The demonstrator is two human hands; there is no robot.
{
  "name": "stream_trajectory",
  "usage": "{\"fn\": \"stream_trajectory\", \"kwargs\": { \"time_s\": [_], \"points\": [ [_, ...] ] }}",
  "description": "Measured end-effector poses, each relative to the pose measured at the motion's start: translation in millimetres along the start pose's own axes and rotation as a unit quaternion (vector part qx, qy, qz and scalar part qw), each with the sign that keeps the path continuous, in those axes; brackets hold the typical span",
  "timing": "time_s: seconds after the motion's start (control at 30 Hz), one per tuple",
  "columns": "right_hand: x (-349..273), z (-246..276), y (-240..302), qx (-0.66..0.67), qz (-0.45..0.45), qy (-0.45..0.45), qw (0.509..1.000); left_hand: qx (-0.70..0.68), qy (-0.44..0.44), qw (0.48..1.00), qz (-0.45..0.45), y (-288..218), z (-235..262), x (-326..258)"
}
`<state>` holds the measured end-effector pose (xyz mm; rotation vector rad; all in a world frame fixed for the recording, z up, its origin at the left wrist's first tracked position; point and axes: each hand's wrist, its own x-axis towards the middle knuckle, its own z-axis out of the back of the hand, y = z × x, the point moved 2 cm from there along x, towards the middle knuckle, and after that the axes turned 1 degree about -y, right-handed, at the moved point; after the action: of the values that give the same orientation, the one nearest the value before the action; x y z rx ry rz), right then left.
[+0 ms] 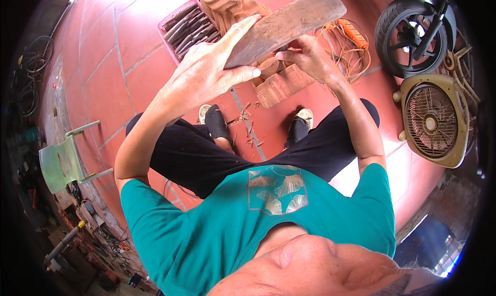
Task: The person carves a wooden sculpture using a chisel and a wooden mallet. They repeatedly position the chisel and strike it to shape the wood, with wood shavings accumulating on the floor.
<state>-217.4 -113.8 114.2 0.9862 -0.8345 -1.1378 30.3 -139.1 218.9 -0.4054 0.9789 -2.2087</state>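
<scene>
My left hand [201,73] grips the near left end of a long, flat brown wooden board [297,24], with the thumb below and the fingers along its upper edge. The board is raised and slants up to the right. Just under its lower edge is my right hand [312,58], its fingers curled and pinched together; something dark shows at the fingertips, but I cannot make out what. Below both hands, a reddish wooden block [284,86] sits on the floor between my feet, with smaller wood pieces on it partly hidden by the board.
A pink tray [166,36] of several slim carving tools [188,29] stands beside a large carved wooden piece [225,6]. To the right are an orange power strip [354,34] with tangled cord, a motorbike wheel [412,36] and a box fan [431,123]. A green chair [62,164] stands left. Wood shavings litter the tiles.
</scene>
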Motion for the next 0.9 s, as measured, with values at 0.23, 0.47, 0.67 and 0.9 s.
{"fn": "stream_trajectory", "kwargs": {
  "time_s": [0.23,0.47,0.67,0.9],
  "points": [
    [-0.3,-6.0,13.3,0.029,0.000,0.028,0.999,-0.072,-0.153,0.975,-0.145,-24.0,39.1,-4.9],
    [-1.4,-9.8,8.9,-0.006,0.036,0.006,0.999,0.084,-0.049,0.993,-0.072,2.4,14.0,-5.1],
    [-4.9,-6.2,6.8,0.036,0.008,-0.009,0.999,0.023,-0.027,0.998,-0.057,9.7,12.1,-4.1],
    [-3.6,-7.8,12.3,0.035,-0.011,0.000,0.999,0.067,-0.043,0.997,0.007,16.4,13.3,-5.2]
  ]
}}
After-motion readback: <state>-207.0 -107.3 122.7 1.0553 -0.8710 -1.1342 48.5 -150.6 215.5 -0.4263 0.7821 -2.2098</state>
